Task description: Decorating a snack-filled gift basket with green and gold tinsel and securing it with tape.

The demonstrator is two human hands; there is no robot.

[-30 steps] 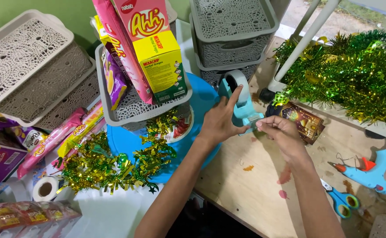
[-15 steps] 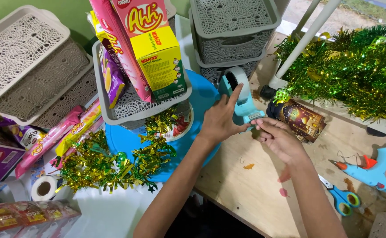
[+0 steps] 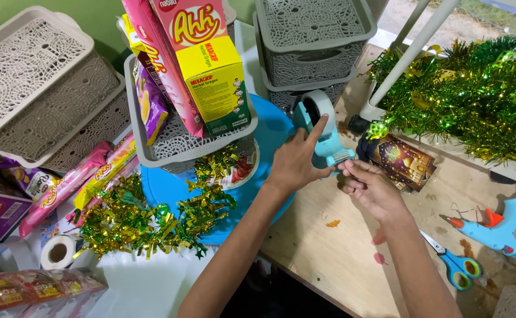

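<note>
Gripping the tape dispenser, left hand steadies; right hand pinches.

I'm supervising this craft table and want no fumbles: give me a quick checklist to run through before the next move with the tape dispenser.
1. Left hand steadies the tape dispenser: ok, fingers wrapped on its body.
2. Right hand at the cutter end: ok, fingertips meet just below the blade.
3. Tape end actually pinched: cannot tell, the strip is too small to see.
4. Dispenser supported: ok, it sits at the edge of the blue tray.
5. Scissors within reach: ok, lying on the table by the right forearm.
6. Glue gun clear of the hands: ok, off to the right.
</note>
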